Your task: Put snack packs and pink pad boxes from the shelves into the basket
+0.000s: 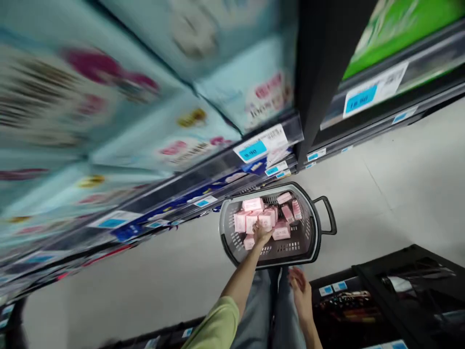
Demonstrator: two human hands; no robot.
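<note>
Reaching down into a grey shopping basket (303, 249), my left hand (262, 234) has its fingers and thumb around the near end of a small pink pack (267, 219). Several similar pink packs lie in a loose heap about it, such as one pack (281, 231) to its right and another pack (253, 204) at the far side. What is printed on them is too small to read. My right hand (300, 286) hangs just outside the near rim of the basket, in front of my legs. Its fingers are loosely curled and apart, with nothing in them.
On the left rises a shelf of large light-blue packages (203, 131) with price tags (259, 144) along its edge. A green package (410, 34) sits on the shelf at upper right. Dark shelving (410, 291) stands at lower right. The basket's black handle (329, 215) sticks out rightward over the pale floor (381, 179).
</note>
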